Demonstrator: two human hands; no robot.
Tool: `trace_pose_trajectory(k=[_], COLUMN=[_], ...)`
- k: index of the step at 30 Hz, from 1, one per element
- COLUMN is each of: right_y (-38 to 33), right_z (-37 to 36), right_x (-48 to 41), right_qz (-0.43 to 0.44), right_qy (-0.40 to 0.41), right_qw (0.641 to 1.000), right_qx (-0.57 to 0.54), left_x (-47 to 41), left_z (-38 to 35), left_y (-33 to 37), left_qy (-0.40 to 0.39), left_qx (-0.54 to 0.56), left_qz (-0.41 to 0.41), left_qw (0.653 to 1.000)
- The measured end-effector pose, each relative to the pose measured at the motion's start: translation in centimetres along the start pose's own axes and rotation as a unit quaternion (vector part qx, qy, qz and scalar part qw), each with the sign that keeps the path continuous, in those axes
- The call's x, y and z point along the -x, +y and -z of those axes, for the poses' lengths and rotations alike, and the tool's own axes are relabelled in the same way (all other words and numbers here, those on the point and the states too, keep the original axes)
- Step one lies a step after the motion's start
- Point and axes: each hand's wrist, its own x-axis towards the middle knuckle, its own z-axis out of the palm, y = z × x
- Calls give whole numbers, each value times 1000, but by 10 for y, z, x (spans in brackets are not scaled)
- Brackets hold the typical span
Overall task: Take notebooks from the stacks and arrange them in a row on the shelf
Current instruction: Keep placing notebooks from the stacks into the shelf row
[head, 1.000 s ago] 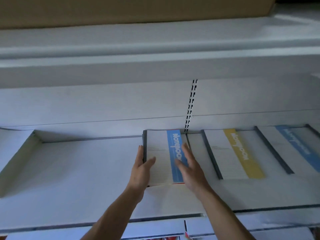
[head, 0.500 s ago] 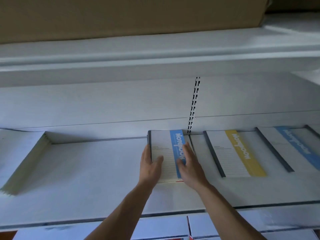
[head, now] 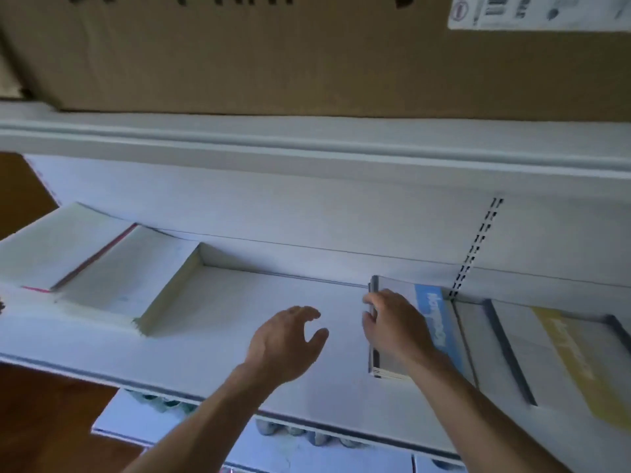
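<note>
Lying flat, the blue-striped notebook (head: 434, 314) shows a dark spine; my right hand (head: 396, 331) curls its fingers round it, my left hand (head: 286, 343) hovers, fingers loosely spread.

**Covered, cropped, blurred**

The right hand (head: 396, 331) covers part of the blue-striped notebook (head: 433, 312), whose blurred band perhaps reads "Notebook". The right edge crops the yellow-striped notebook (head: 573, 353). The top edge cuts the lettering on the cardboard box (head: 307, 63), and its label (head: 532, 10) is unreadable

Brown cardboard box (head: 307, 63) spans twelve o'clock, a white label (head: 539, 11) at one o'clock; wooden floor (head: 44, 421) at eight o'clock.
</note>
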Motion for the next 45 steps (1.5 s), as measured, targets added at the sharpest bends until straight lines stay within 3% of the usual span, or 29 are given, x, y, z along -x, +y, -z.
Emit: trace_pose_trajectory(k=[3, 6, 9, 13, 17, 22, 25, 28, 38, 41, 45], right_y=[-60, -124, -190, -260, -302, -308, -304, -305, -287, -285, -294], right_z=[-24, -55, -87, -130, -158, -167, -167, -168, -171, -172, -175], right_x=[-18, -26, -38, -50, -62, -64, -60, -58, -50, -50, -49], right_qz=[80, 96, 8, -112, -185, -242, -252, -260, -288, -290, -272], right_qy=[-66, -116, -168, -196, -206, -157, -140, -122, -88, -96, -89], right_qw=[992, 988, 980, 905, 847, 802, 765, 752, 718, 696, 688], right_qx=[74, 41, -111, -360, -453, -523, -575, -593, -628, -650, -667], left_x=[22, 40, 46, 46, 47, 40, 22, 13, 11, -1, -14], left_z=[33, 62, 95, 138, 140, 134, 145, 144, 133, 143, 150], left_y=[-50, -108, -171, -253, -296, -313, -324, -330, -327, -325, -313], left_qy=[43, 78, 104, 101, 31, 26, 84, 39, 9, 55, 17], left_qx=[-100, -119, -117, -148, -170, -79, -91, -151, -26, 4, 9], left_qz=[4, 33, 55, 61, -7, -136, -72, -18, -108, -44, 30], left_qw=[994, 989, 986, 982, 985, 987, 990, 988, 994, 998, 999])
